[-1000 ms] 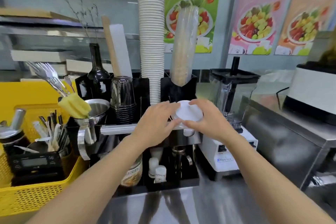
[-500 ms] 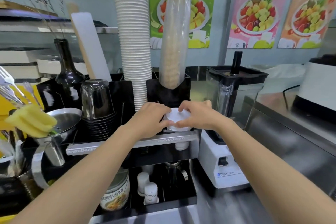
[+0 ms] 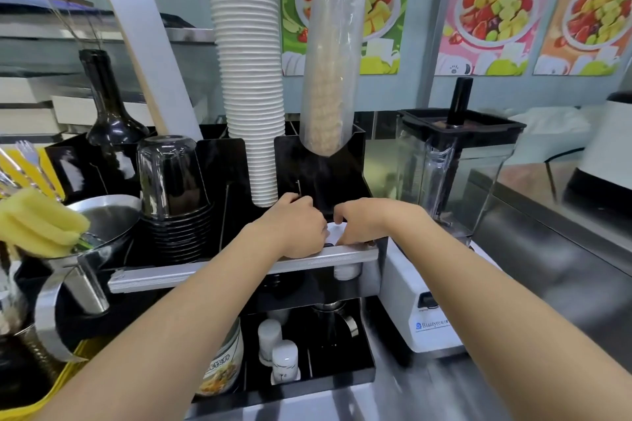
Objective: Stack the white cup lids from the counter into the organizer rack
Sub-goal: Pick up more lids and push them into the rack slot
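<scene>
- Where both hands meet, the round white plastic cup lid [image 3: 333, 235] sits low in a compartment of the black acrylic organizer rack [image 3: 321, 178], mostly hidden.
- The left hand [image 3: 297, 229] and right hand [image 3: 364, 224] curl their fingers onto its edges.
- A tall white paper cup stack [image 3: 248, 72] rises just behind; a clear blender jar [image 3: 451, 174] stands to the right.

White lid [image 3: 333, 236] mostly behind both hands [image 3: 330, 227]

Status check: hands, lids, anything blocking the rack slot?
Both hands, left, right, on white lids at organizer rack slot. Lids mostly hidden. Nothing visibly blocking.
</scene>
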The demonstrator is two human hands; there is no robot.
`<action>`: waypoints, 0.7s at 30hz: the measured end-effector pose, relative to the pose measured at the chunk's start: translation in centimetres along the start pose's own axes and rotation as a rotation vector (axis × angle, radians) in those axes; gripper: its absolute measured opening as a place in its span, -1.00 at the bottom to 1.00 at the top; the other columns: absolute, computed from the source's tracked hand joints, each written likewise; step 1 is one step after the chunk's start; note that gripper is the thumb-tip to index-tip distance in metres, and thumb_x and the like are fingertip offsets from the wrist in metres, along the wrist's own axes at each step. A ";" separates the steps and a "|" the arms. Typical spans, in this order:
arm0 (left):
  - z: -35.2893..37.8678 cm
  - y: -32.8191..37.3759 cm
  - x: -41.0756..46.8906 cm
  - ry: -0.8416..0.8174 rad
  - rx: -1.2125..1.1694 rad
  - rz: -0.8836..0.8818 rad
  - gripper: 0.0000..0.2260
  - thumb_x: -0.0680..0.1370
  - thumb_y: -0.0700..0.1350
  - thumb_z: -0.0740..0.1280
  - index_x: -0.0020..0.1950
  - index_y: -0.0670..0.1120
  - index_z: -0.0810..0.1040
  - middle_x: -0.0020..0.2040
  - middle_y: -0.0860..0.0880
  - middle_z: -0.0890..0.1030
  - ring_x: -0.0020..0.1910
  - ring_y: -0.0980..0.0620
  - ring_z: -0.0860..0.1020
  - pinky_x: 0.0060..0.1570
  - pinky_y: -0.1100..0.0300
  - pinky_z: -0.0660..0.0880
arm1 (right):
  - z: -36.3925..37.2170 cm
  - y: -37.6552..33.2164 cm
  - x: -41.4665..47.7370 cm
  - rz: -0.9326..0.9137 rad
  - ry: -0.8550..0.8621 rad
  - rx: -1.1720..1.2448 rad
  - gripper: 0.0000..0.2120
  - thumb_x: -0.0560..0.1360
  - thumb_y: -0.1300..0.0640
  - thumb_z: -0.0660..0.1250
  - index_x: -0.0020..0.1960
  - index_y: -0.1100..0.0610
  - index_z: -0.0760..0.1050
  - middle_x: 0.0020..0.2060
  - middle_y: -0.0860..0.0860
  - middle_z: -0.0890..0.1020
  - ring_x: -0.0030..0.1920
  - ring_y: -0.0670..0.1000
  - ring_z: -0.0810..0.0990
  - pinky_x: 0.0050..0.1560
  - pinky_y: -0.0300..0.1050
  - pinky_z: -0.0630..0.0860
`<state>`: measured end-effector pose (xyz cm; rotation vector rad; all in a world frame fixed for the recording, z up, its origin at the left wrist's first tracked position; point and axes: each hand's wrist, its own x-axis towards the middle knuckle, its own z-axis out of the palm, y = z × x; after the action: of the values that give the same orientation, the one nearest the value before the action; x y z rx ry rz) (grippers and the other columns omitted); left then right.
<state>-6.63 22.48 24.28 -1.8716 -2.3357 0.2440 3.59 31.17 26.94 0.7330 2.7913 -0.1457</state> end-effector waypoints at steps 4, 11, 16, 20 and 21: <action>-0.1 0.0 0.2 -0.050 -0.015 -0.012 -0.68 0.60 -0.09 0.01 0.06 -0.12 0.55 0.05 -0.05 0.57 0.16 -0.02 0.33 0.36 0.01 0.10 | -0.3 -0.5 0.3 0.016 -0.082 -0.030 -0.58 0.53 0.14 0.20 0.38 0.13 0.35 0.21 0.11 0.54 0.08 0.11 0.52 0.02 -0.07 0.43; -0.3 0.0 0.6 -0.111 -0.004 0.001 -0.68 0.60 -0.08 0.01 0.17 -0.07 0.51 0.15 -0.02 0.52 0.11 0.00 0.28 0.23 0.04 0.18 | -0.6 -0.9 0.1 0.006 -0.160 -0.159 -0.62 0.58 0.13 0.10 0.37 0.19 0.38 0.32 0.15 0.47 0.30 0.17 0.44 0.28 0.01 0.39; 0.3 0.1 -0.1 0.027 0.005 0.006 -0.70 0.58 -0.11 0.05 0.16 -0.06 0.53 0.15 -0.02 0.55 0.16 -0.02 0.36 0.15 0.07 0.28 | -0.3 -0.7 -0.1 -0.006 -0.122 -0.158 -0.62 0.59 0.08 0.10 0.36 0.16 0.39 0.32 0.12 0.48 0.29 0.16 0.45 0.19 -0.04 0.40; 0.2 0.5 -2.0 0.275 -0.044 -0.003 -0.68 0.60 -0.01 0.08 0.21 -0.11 0.50 0.20 -0.07 0.55 0.23 -0.07 0.43 0.23 0.05 0.33 | 0.6 0.3 -0.9 0.015 0.111 -0.094 -0.52 0.55 -0.14 0.16 0.43 -0.03 0.28 0.37 0.02 0.43 0.37 0.10 0.36 0.36 0.14 0.18; 0.0 0.5 -2.8 0.334 -0.083 -0.008 -0.65 0.59 0.02 0.10 0.27 -0.11 0.47 0.24 -0.08 0.54 0.26 -0.08 0.42 0.26 0.05 0.31 | 0.9 0.4 -1.5 0.010 0.203 -0.077 -0.48 0.53 -0.16 0.17 0.45 -0.03 0.23 0.39 0.02 0.40 0.38 0.09 0.34 0.36 0.15 0.15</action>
<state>-5.53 19.89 24.16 -1.7756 -2.1535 -0.1582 5.25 30.66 26.43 0.7835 2.9637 0.0410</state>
